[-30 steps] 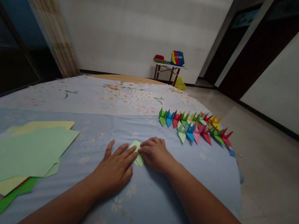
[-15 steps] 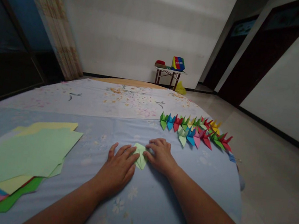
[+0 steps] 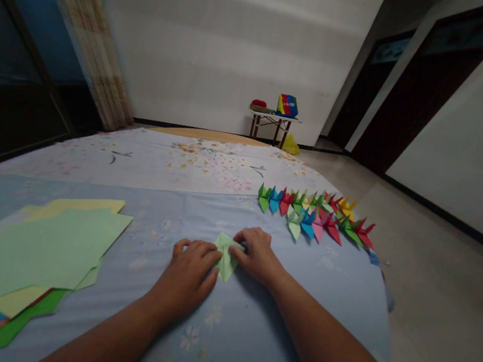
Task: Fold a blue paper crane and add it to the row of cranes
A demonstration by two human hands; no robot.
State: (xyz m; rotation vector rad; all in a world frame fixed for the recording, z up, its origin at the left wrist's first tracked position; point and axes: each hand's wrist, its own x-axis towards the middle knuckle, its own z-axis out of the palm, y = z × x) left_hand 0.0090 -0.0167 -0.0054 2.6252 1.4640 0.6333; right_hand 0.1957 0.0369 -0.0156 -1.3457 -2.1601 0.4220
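Between the left grip and right grip, both narrowed with fingers curled onto it, how firmly being hard to tell, lies a folded light green origami paper, which could slip on the blue floral cloth and crease crookedly if pressure turns uneven, with loose origami sheets off left and a row of paper cranes beyond

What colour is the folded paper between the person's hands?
The folded paper is pale green, best seen in the head camera view.

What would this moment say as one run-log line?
left hand: on folded green origami paper | right hand: on it | nearby: origami cranes, stacked paper sheets
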